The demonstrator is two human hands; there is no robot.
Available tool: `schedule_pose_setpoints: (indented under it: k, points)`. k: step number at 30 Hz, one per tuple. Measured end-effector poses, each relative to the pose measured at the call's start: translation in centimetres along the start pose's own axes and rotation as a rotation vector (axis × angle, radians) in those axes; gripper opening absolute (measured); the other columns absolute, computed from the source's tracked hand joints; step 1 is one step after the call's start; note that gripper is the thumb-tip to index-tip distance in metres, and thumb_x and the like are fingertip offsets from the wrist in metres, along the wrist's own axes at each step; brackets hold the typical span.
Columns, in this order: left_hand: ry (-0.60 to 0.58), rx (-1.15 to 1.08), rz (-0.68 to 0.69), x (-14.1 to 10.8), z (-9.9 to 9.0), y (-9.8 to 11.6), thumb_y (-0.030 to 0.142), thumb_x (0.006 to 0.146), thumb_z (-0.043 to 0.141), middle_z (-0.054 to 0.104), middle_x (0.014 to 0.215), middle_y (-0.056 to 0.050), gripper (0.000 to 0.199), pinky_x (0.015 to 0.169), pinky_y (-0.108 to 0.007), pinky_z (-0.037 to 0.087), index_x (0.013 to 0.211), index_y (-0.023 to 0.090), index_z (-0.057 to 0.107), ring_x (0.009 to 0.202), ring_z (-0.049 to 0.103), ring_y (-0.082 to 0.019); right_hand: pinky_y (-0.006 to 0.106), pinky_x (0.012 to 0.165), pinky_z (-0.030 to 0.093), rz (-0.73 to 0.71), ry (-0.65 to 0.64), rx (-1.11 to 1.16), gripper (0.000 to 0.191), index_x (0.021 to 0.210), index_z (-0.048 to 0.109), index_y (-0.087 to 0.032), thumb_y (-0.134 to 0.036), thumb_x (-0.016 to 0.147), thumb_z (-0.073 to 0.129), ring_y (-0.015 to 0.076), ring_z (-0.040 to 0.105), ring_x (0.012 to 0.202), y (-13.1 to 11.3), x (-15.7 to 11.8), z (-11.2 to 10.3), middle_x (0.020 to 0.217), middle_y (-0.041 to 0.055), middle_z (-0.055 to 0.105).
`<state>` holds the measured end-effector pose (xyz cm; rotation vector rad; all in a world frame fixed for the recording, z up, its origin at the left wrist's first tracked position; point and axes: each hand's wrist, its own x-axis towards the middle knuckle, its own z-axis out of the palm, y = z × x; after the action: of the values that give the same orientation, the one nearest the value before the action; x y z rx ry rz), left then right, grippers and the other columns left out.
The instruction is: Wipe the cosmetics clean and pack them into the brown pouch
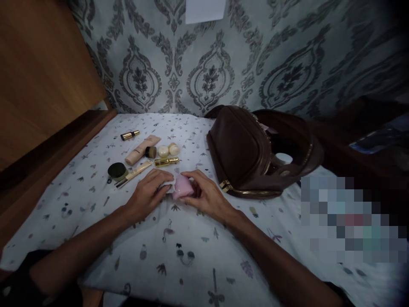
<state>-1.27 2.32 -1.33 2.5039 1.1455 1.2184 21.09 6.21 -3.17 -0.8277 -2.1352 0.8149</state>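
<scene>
left hand (148,194): fingers pinched on small white item (170,184), type unclear | right hand (207,196): half-curled, thumb and fingers gripping pink container (183,188) | pink container: between hands, above printed sheet (143,232), left of brown bag (238,147) | makeup tube (140,151), green-lidded jar (117,171) beyond left hand

Dim rm nook: gray damask wall covering (211,81) at 12, wood panel (47,55) at 10.
Damask runs approx. 11 to 2, dk gray medallions & leafy scrolls on pale gray; can't tell if paper or fabric. Blank white sheet (205,10) up top at 12, cut off by frame. Wood panel is med. brown w/ visible grain, leaning in; dk brown wood rail (73,150) below it, running from 10 down to 8. White cloth w/ flamingo, palm, pineapple & sunglasses prints (198,238) spreads toward 6. Light's low; 2–3 o'clock v. dark.
</scene>
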Motion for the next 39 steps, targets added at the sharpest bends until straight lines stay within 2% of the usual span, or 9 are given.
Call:
schedule_pose_setpoints:
  k: [3,10,18,23,28,32,39]
  points:
    - [0.002,0.005,0.035,0.0,0.1,0.6,0.013,0.097,0.054,0.068,0.107,-0.009,0.016,0.091,-0.035,0.053,0.110,0.018,0.061,0.104,0.063,-0.020,0.035,0.081,0.050,-0.033,0.014,0.004,0.055,0.132,0.057,-0.023,-0.032,0.082,0.077,0.0219,0.059,0.092,0.0,-0.1,0.1,0.105,0.0058,0.061]
    - [-0.030,-0.016,0.178,0.1,0.2,2.2,0.009,0.097,0.053,0.068,0.109,-0.012,0.021,0.090,-0.038,0.054,0.114,0.018,0.060,0.104,0.062,-0.022,0.033,0.077,0.049,0.008,0.059,-0.029,0.049,0.126,0.061,-0.020,-0.017,0.078,0.072,0.0191,0.059,0.085,-0.1,0.0,0.0,0.100,0.0037,0.061]
    - [-0.029,-0.033,-0.019,-0.1,0.2,0.1,0.014,0.097,0.053,0.069,0.106,-0.008,0.017,0.090,-0.037,0.054,0.112,0.019,0.061,0.102,0.064,-0.020,0.035,0.078,0.050,0.008,0.026,-0.030,0.050,0.124,0.060,-0.020,-0.033,0.080,0.079,0.0203,0.060,0.086,-0.1,0.1,-0.2,0.103,0.0063,0.064]
    - [-0.038,-0.037,0.034,0.0,0.1,1.2,0.013,0.097,0.055,0.067,0.108,-0.011,0.017,0.090,-0.035,0.054,0.111,0.018,0.062,0.103,0.064,-0.020,0.039,0.083,0.051,0.004,0.026,0.002,0.056,0.135,0.055,-0.024,-0.027,0.082,0.076,0.0225,0.060,0.093,-0.1,0.0,-0.2,0.107,0.0065,0.063]
    - [-0.062,-0.092,0.111,0.2,-0.2,1.9,0.011,0.096,0.057,0.068,0.108,-0.012,0.018,0.092,-0.035,0.053,0.112,0.018,0.062,0.104,0.063,-0.020,0.038,0.086,0.050,0.022,0.029,-0.014,0.047,0.127,0.059,-0.021,-0.022,0.082,0.073,0.0231,0.060,0.096,-0.1,0.0,-0.2,0.107,0.0066,0.063]
    - [-0.068,-0.118,0.000,0.2,-0.3,1.0,0.013,0.096,0.058,0.067,0.111,-0.012,0.018,0.093,-0.033,0.053,0.113,0.017,0.062,0.107,0.064,-0.020,0.035,0.082,0.049,0.045,0.037,0.026,0.041,0.120,0.058,-0.020,-0.023,0.082,0.073,0.0220,0.061,0.093,-0.3,0.0,-0.2,0.106,0.0059,0.064]
    - [-0.068,-0.151,-0.158,0.0,-0.2,0.1,0.015,0.095,0.055,0.069,0.110,-0.009,0.016,0.091,-0.034,0.052,0.108,0.019,0.063,0.104,0.066,-0.020,0.029,0.071,0.046,0.132,-0.045,0.087,0.037,0.114,0.056,-0.021,-0.027,0.082,0.072,0.0182,0.060,0.081,-0.9,0.0,-0.5,0.095,0.0022,0.064]
